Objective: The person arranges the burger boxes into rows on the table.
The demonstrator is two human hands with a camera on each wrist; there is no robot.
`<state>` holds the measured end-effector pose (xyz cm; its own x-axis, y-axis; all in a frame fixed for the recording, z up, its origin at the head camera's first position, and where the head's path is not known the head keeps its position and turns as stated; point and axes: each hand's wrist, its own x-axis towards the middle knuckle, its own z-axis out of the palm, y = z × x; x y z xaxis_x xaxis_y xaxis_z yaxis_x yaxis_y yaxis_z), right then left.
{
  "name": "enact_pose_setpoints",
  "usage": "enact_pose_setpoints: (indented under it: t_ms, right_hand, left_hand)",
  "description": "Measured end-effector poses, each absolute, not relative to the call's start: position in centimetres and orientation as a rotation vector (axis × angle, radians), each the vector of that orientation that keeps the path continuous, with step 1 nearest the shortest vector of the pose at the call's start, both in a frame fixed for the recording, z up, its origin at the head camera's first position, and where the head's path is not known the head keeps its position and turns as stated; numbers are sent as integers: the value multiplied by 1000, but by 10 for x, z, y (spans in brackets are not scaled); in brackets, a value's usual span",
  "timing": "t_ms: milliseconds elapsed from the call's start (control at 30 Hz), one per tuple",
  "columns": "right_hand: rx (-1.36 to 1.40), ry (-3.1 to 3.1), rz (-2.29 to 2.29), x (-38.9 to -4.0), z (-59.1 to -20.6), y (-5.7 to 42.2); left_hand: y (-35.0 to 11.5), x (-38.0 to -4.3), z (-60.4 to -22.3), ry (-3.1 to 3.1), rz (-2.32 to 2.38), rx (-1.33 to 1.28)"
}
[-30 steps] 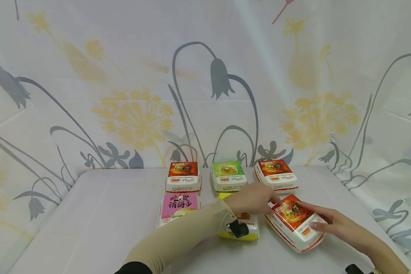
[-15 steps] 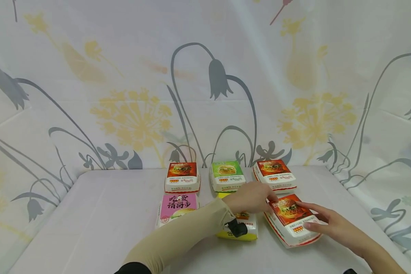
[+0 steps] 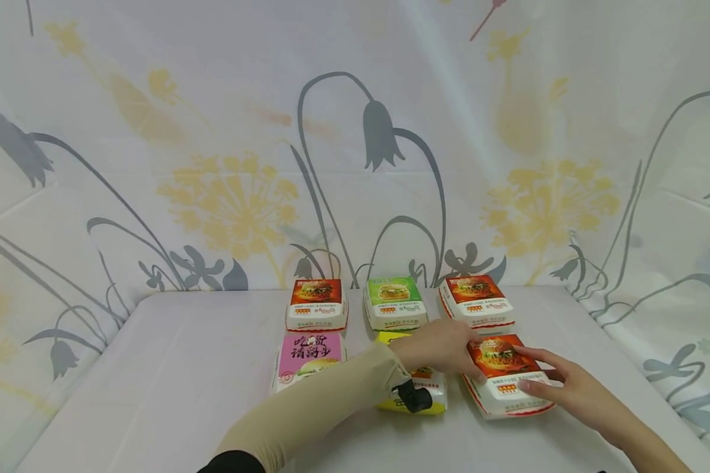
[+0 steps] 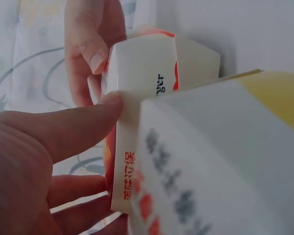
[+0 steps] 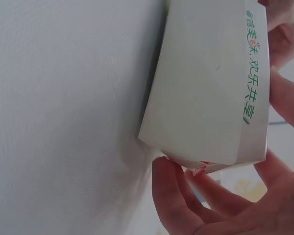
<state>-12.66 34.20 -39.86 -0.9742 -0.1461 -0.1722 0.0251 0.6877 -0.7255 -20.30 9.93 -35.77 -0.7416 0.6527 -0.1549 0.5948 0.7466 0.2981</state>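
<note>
A white burger box (image 3: 511,387) with a red burger picture on its lid sits at the front right of the table, squared up with its neighbours. My left hand (image 3: 446,346) reaches across from the left and holds its left side, the thumb (image 4: 95,120) lying along the wall in the left wrist view. On the opposite side, my right hand (image 3: 559,384) grips the box, with fingers (image 5: 169,196) curled about its end in the right wrist view. Beneath my left forearm is a yellow burger box (image 3: 411,404), partly hidden.
Behind stand a red-topped box (image 3: 316,305), a green-topped box (image 3: 395,303) and another red-topped box (image 3: 476,301). A pink box (image 3: 309,358) is left of the yellow one, partly covered by my sleeve (image 3: 313,401). A flowered curtain (image 3: 355,164) closes off the back of the white table (image 3: 183,368).
The red-topped box between my hands has turned from a slant to nearly straight and shifted slightly left. My left thumb has come onto its near left side; my right hand moved left with it.
</note>
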Motion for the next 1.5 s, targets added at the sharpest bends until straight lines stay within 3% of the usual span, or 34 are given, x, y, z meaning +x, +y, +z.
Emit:
enact_pose_setpoints:
  t_ms: [833, 1200, 1500]
  right_hand:
    - [-91, 2844, -1202, -127, -399, 337]
    - [-55, 2909, -1226, -123, -396, 340]
    - [-51, 2966, -1242, -119, -392, 339]
  left_hand:
    - [95, -216, -356, 2649, 548, 1032]
    - [65, -211, -335, 2588, 728, 1142]
    - [3, -204, -310, 2629, 933, 1233]
